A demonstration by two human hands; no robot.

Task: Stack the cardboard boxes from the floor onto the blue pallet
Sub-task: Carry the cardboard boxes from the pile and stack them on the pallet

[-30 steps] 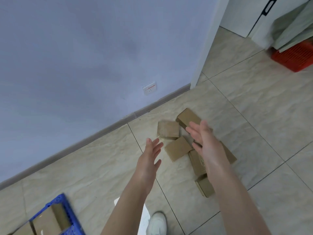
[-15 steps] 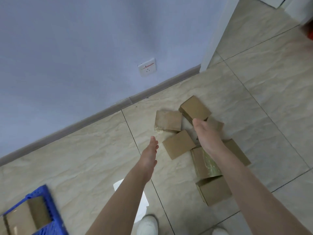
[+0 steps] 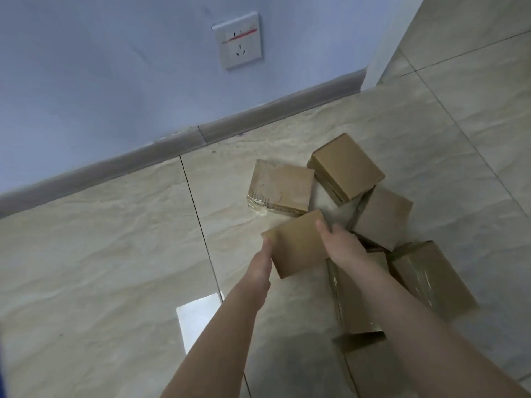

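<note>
Several brown cardboard boxes lie in a loose cluster on the tiled floor near the wall. The nearest flat box (image 3: pixel 297 245) sits between my two hands. My left hand (image 3: pixel 261 264) presses against its left edge, fingers together. My right hand (image 3: pixel 342 245) rests on its right side, thumb on top. Around it lie a taped box (image 3: pixel 280 186), a box tilted on edge (image 3: pixel 346 166), another (image 3: pixel 383 215) behind my right hand, and two taped boxes (image 3: pixel 431 277) (image 3: pixel 355 305) under my right forearm. The blue pallet shows only as a sliver at the far left edge (image 3: pixel 1 366).
A pale blue wall with a white socket (image 3: pixel 238 40) and a grey skirting board (image 3: pixel 172 146) runs behind the boxes. A wall corner (image 3: pixel 385 53) stands at the upper right. Bare beige tiles stretch to the left.
The view has dropped closer to the boxes. Both hands have reached down and closed in on the nearest flat box from either side. The pallet has slid almost out of view.
</note>
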